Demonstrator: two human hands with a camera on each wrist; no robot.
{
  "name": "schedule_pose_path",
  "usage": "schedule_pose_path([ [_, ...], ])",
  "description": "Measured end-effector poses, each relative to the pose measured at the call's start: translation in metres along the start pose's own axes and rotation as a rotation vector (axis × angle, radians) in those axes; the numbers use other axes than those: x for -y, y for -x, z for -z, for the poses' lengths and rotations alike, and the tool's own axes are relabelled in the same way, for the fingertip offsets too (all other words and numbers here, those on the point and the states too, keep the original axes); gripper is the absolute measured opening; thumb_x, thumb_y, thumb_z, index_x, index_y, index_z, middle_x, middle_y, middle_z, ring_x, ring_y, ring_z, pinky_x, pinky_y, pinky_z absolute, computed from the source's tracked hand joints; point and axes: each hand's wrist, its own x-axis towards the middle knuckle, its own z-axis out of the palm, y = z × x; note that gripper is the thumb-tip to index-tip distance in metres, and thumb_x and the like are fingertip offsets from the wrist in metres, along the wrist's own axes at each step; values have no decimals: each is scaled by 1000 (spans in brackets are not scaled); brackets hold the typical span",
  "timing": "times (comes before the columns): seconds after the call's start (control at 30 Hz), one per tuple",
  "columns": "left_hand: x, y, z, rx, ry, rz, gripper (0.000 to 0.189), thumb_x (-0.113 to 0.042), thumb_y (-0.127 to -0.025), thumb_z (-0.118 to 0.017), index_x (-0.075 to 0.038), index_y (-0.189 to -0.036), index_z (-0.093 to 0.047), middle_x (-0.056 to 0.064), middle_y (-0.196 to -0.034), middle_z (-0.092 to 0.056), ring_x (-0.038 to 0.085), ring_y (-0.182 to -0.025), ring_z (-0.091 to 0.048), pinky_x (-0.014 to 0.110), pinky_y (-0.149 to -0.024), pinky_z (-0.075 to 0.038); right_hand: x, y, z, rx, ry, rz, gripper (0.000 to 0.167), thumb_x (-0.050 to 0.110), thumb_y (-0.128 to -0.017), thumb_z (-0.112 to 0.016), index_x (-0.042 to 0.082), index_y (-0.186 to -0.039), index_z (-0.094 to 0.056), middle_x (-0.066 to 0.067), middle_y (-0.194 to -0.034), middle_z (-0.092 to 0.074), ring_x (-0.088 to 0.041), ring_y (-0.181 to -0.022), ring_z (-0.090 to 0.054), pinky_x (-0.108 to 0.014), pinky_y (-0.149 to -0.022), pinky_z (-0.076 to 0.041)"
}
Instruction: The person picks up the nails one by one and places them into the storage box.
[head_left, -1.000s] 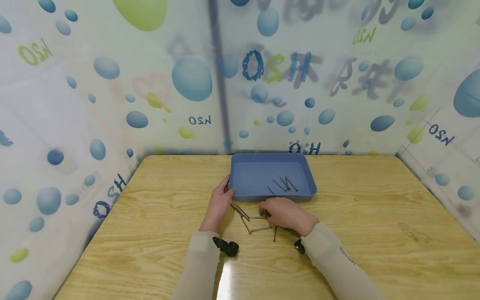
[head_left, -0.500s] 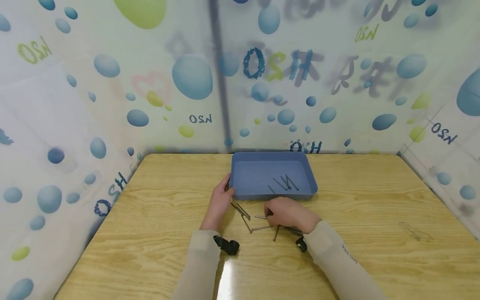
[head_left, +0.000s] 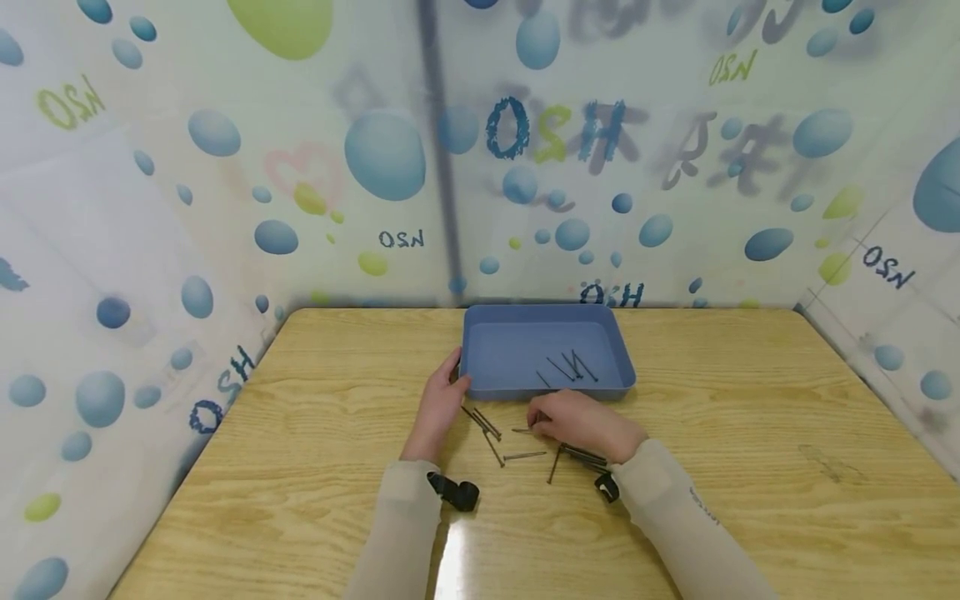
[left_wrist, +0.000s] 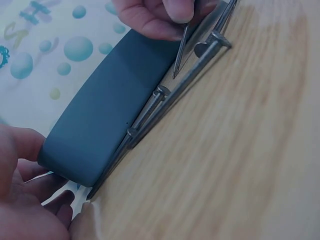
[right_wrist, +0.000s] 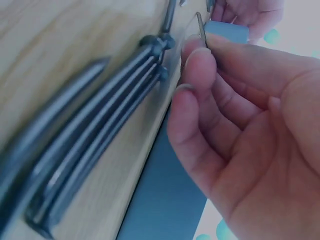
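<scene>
A shallow blue tray (head_left: 502, 354) has several nails (head_left: 576, 367) lying at the right of its floor. My left hand (head_left: 437, 408) holds the tray's near left corner, thumb against the outer wall (left_wrist: 107, 115). Just in front of the tray, my right hand (head_left: 585, 423) pinches a single nail (head_left: 521, 431) between thumb and fingertips. That nail's pointed end (left_wrist: 181, 55) sticks out below the fingers in the left wrist view. Loose nails (head_left: 486, 425) lie by the left hand, and a bundle of nails (right_wrist: 95, 125) rests below the right wrist.
One nail (head_left: 525, 456) lies crosswise on the wooden table (head_left: 300, 467), with another nail (head_left: 554, 467) pointing toward me. A patterned curtain (head_left: 300, 208) hangs right behind the table's far edge. Faint marks (head_left: 828, 462) show on the table at the right.
The right hand has lifted slightly and shifted a little to the right, taking the pinched nail along and uncovering more of the bundle. The left hand and tray stay put.
</scene>
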Motion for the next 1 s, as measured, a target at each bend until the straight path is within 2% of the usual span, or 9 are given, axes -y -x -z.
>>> schedule_pose_path([
  [0.1, 1, -1, 0, -1, 0, 1, 53, -13, -90, -47, -15, -141, -30, -2, -142, -29, 16, -130, -23, 36, -104, -21, 0, 0, 1, 5, -42, -5, 12, 19, -88, -56, 18, -98, -63, 9, -88, -59, -5, -72, -53, -28, -66, -44],
  [0.27, 1, 0, 0, 2, -1, 5, 53, -13, -90, -47, -15, -141, -30, -2, -142, -28, 16, -130, -22, 37, -103, -22, -1, 1, 1, 35, -111, -19, 11, 18, -87, -56, 18, -98, -59, 9, -80, -57, -8, -65, -52, -28, -62, -43],
  [0.4, 1, 0, 0, 8, 1, 10, 53, -13, -91, -47, -16, -141, -29, -2, -143, -28, 16, -130, -22, 37, -103, -22, -1, -1, 1, 28, -128, 13, 11, 21, -87, -55, 22, -96, -61, 10, -74, -56, -8, -61, -50, -29, -58, -43],
  [0.53, 0, 1, 0, 6, 13, 9, 53, -13, -90, -46, -16, -141, -29, -3, -143, -28, 15, -130, -21, 36, -103, -22, 1, -2, 6, 3, -195, 66, 13, 28, -89, -54, 24, -96, -65, 5, -68, -56, -10, -55, -47, -28, -53, -41],
  [0.73, 1, 0, 1, 0, 11, 6, 54, -12, -91, -47, -15, -141, -29, -2, -143, -27, 16, -131, -21, 37, -103, -22, 1, -2, 12, -89, -408, 96, 27, 37, -87, -55, 16, -96, -68, -7, -64, -58, -14, -50, -48, -31, -50, -44],
  [0.87, 1, 0, 1, 3, 7, 19, 54, -13, -90, -47, -17, -141, -29, -2, -143, -27, 15, -130, -22, 38, -101, -26, -3, -2, 13, -178, -528, 54, 31, 41, -84, -57, 13, -95, -67, -13, -69, -60, -23, -56, -54, -41, -55, -47],
  [1.0, 0, 0, 1, 2, 2, 29, 54, -14, -90, -47, -18, -141, -30, -3, -143, -28, 15, -130, -22, 37, -100, -27, -7, -2, 14, -283, -624, -2, 36, 43, -83, -58, 10, -92, -66, -16, -69, -57, -36, -62, -52, -45, -57, -44],
])
